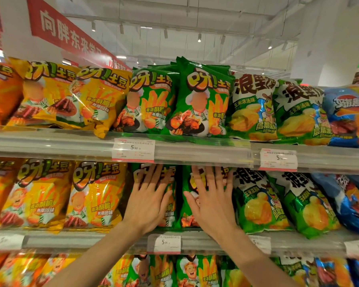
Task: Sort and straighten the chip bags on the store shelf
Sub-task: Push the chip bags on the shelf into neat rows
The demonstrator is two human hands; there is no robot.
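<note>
Both hands are at the middle shelf, centre of the frame, each laid flat on one green bag. The left hand [147, 201] lies on the left green bag [170, 208], fingers straight and spread, tips reaching up to the bag's top edge just under the shelf rail [195, 151]. The right hand [210, 201] lies in the same way on the right green bag [188, 216], w/ the thumb pointing toward the gap between the two bags. No finger curls round anything, so both hands are open and only press; nothing is gripped. The two bags stand upright, long axis vertical, side by side and about touching at the middle, directly in front of the palms, so each bag is straight ahead of its own hand and neither hand is nearer than the other. My judgement: the coming move is a push straight back into the shelf, or a small squeeze inward to close the gap, and it turns on the bags staying vertical under the flat palms. Yellow bags [95, 193] stand just beside at left, white-green bags [257, 199] just beside at right. In the upper row, the front green bag [197, 100] stands a bit higher vs. its neighbours and probably needs the same treatment after.
</note>
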